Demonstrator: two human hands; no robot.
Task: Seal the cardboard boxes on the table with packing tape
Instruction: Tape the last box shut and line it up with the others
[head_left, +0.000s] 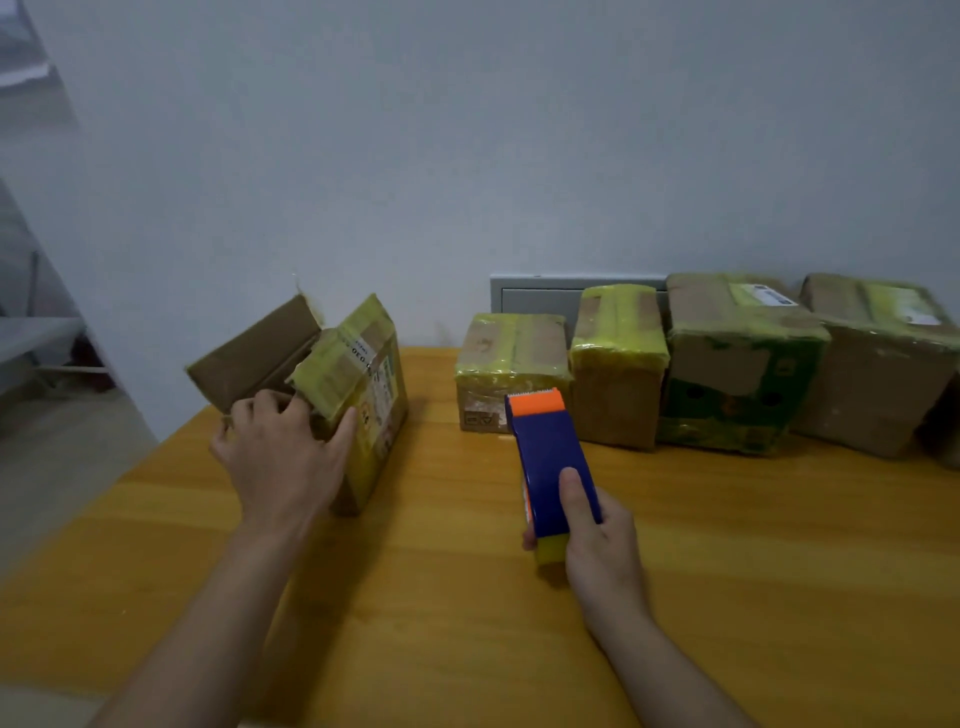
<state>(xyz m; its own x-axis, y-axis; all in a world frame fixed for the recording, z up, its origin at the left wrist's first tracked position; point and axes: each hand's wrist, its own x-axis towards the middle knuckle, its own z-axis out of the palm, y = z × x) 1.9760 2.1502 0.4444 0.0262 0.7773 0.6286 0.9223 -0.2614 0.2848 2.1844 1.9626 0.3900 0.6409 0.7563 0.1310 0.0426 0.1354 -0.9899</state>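
Clamped around the rear of the blue plastic tape dispenser with the orange cutter head (550, 457), my right hand (597, 540) holds it firmly, one finger laid straight along its top, and the cutter points away from me toward the wall. My left hand (280, 447) grips the brown cardboard box with open flaps (358, 395), fingers curled over its open edge. This box stands at the left side of the yellow wooden table (441, 597), its long side running away from me. It is well apart from the dispenser, so I judge the right hand must cross leftward.

rightmost box (883, 364) partly beyond the right frame edge
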